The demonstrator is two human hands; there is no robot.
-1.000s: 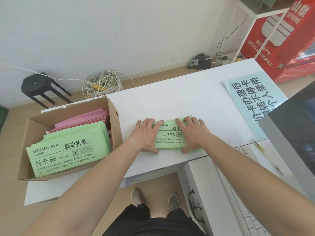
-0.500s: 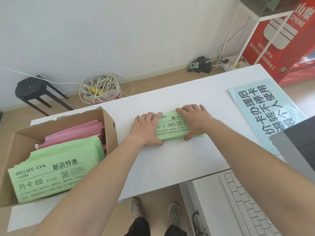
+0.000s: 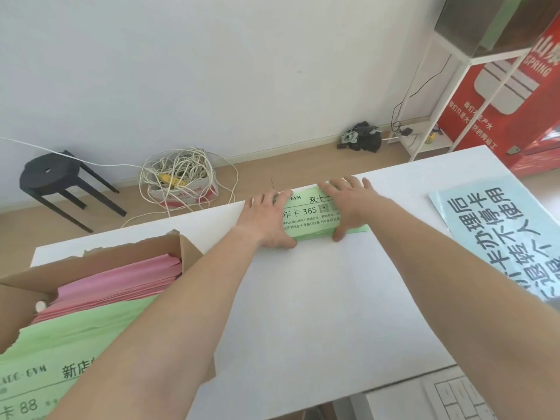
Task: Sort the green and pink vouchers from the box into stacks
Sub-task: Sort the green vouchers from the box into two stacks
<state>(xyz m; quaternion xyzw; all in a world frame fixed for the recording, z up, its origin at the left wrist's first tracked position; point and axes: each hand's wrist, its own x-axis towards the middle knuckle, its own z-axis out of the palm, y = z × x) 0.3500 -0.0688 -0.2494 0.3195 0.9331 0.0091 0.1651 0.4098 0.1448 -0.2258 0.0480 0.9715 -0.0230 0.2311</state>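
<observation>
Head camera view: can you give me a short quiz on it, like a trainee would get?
1. True or false: the green stack lies inside the cardboard box.
2. In the box, what lies beyond the green vouchers? A pink vouchers; B blue; C white.
3. Fill in: ___ hands press the stack.
Key: 1 false, it lies on the table; 2 A; 3 two, left hand and right hand.
</observation>
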